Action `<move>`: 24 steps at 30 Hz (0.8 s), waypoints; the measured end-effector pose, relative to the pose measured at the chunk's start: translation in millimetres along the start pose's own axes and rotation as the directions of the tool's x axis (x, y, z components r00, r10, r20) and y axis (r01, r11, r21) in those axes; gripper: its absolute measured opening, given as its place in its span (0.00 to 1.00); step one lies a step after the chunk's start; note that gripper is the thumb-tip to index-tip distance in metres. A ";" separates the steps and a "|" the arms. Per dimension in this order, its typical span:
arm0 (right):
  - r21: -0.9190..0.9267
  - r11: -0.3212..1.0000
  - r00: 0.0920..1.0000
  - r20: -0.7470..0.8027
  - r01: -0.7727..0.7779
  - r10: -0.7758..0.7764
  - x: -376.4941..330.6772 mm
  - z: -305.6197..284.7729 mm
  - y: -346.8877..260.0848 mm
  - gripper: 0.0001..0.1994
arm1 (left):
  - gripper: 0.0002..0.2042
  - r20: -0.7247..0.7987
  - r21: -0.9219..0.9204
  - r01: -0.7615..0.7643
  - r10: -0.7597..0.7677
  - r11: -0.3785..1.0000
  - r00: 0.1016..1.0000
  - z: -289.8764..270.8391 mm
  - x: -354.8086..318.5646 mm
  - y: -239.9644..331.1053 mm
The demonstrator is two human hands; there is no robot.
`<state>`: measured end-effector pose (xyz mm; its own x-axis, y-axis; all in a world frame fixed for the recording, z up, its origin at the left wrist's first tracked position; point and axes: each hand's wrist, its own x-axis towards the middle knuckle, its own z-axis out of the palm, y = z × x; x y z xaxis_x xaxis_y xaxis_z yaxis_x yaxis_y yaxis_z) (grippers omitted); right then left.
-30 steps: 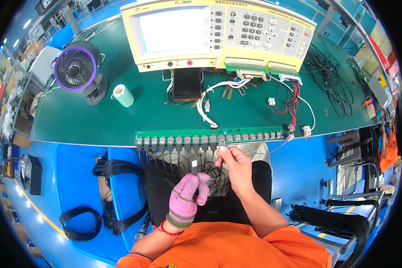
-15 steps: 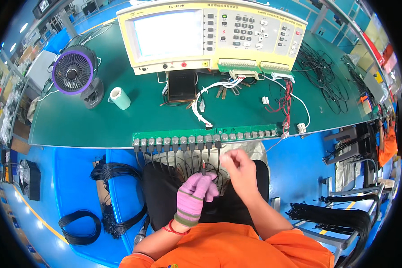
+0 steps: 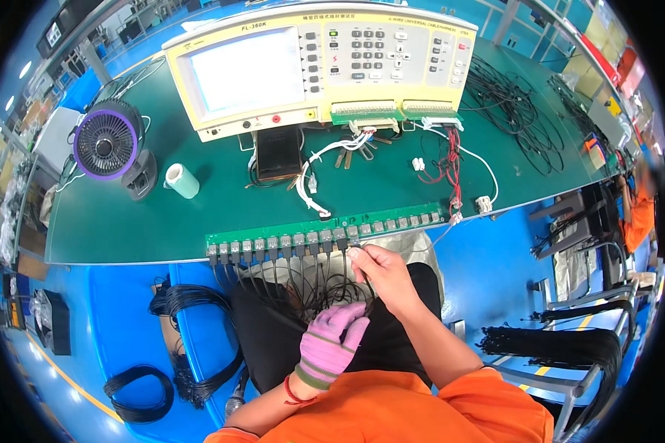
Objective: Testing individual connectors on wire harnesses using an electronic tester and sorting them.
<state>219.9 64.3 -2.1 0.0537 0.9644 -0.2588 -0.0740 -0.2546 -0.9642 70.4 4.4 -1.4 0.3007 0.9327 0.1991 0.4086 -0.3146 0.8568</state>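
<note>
A long green circuit board (image 3: 273, 241) with a row of metal sockets lies along the table's front edge. Black cables (image 3: 301, 267) are plugged into its left and middle sockets and hang down over my lap. My right hand (image 3: 389, 277), bare, pinches the plug end of another black cable at a socket just right of the plugged row. How far that plug sits in is hidden by my fingers. Lower and to the left, my left hand (image 3: 331, 344), in a pink striped glove, has its fingers curled together by the hanging cables; what lies inside them is hidden.
A cream tester (image 3: 319, 66) with a lit screen stands behind the board, wired to it by white leads. A purple-rimmed fan (image 3: 106, 144) and a tape roll (image 3: 182, 181) sit at left. Coiled black cables (image 3: 139, 384) lie lower left; a cable bundle (image 3: 554, 345) hangs over a rack at right.
My right hand has moved up to the board and now has the cable's plug end, which my left hand held before. My left hand has dropped slightly lower. The whole view has shifted and tilted.
</note>
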 end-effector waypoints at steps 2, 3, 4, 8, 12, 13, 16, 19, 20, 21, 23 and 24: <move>0.003 1.000 1.000 0.011 0.001 -0.001 2.4 2.6 -1.2 0.15 | 0.11 0.099 -0.112 0.140 -0.129 0.984 0.987 -4.0 -3.1 -0.3; 0.005 1.000 1.000 0.014 0.002 -0.002 2.4 3.9 -1.1 0.15 | 0.11 0.097 -0.109 0.140 -0.130 0.984 0.987 -5.1 -3.1 -1.6; 0.021 1.000 1.000 0.003 0.000 0.000 1.9 4.9 -0.8 0.16 | 0.10 0.111 -0.110 0.125 -0.113 0.986 0.987 -5.6 -2.9 -3.6; 0.098 0.995 0.998 -0.063 0.021 -0.015 0.1 8.6 0.0 0.17 | 0.10 0.207 -0.133 0.125 -0.096 0.983 0.974 -6.3 -3.8 -7.6; 0.057 0.997 0.997 -0.061 0.058 -0.055 0.9 8.3 1.9 0.16 | 0.11 0.276 -0.111 0.092 -0.058 0.990 0.959 -3.4 -10.6 -11.2; 0.055 0.998 0.998 -0.054 0.034 -0.031 0.8 8.4 1.1 0.16 | 0.11 0.295 -0.117 0.093 -0.055 0.989 0.954 -2.4 -13.4 -12.8; 0.085 0.996 0.999 -0.044 0.029 -0.025 0.4 9.3 1.1 0.16 | 0.11 0.325 -0.134 0.106 -0.058 0.985 0.944 -3.1 -15.4 -12.2; 0.129 0.991 0.998 -0.048 0.036 -0.030 -0.5 11.6 2.5 0.16 | 0.11 0.320 -0.154 0.104 -0.050 0.983 0.946 -4.1 -16.6 -14.4; 0.142 0.990 0.998 -0.055 0.024 -0.017 -1.0 12.7 3.3 0.16 | 0.11 0.306 -0.163 0.091 -0.037 0.982 0.951 -4.8 -17.6 -15.5; 0.143 0.989 0.998 -0.053 0.028 -0.021 0.3 13.2 4.5 0.16 | 0.11 0.303 -0.161 0.088 -0.035 0.983 0.952 -6.7 -17.9 -15.7; 0.159 0.987 0.999 -0.028 -0.012 0.017 4.0 14.6 8.3 0.16 | 0.11 0.340 -0.106 0.138 -0.094 0.985 0.936 -11.1 -19.4 -16.3; 0.159 0.987 1.000 -0.027 -0.009 0.013 5.2 15.8 9.4 0.16 | 0.11 0.338 -0.105 0.135 -0.092 0.985 0.937 -11.5 -20.8 -17.1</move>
<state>203.7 68.0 -11.6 0.0797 0.9588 -0.2728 -0.2314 -0.2484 -0.9406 47.2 -7.6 -14.7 0.5351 0.8431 -0.0530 0.3524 -0.1657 0.9211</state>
